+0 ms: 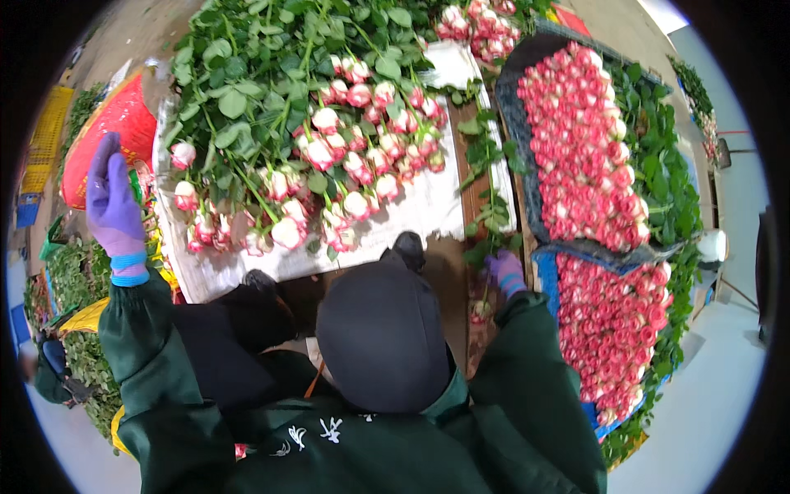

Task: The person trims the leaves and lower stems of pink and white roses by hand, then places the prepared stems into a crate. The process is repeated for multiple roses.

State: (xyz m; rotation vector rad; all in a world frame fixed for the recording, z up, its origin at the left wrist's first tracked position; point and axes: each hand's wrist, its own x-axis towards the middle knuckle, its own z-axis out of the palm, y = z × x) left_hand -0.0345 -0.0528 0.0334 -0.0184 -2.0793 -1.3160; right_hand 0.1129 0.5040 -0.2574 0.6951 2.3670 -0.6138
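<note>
My left hand (117,200), in a purple glove with a blue cuff, is raised at the left with its fingers extended and nothing in it. It is beside a red sack (114,139). At the right, my gloved right hand (506,272) is closed around the stem of a long leafy rose (490,207). A pale pink bloom (481,310) hangs on the near side of that hand. Before me, many loose pink-and-white roses (358,154) with leafy stems lie on a white-covered table (426,213), most blooms towards me.
To my right stand two containers of tightly packed roses, a far one (580,148) and a near one (611,327), divided by a dark liner (602,256). Yellow crates (46,142) and heaps of greenery (80,278) are at the left. Another person (55,370) is at the far left.
</note>
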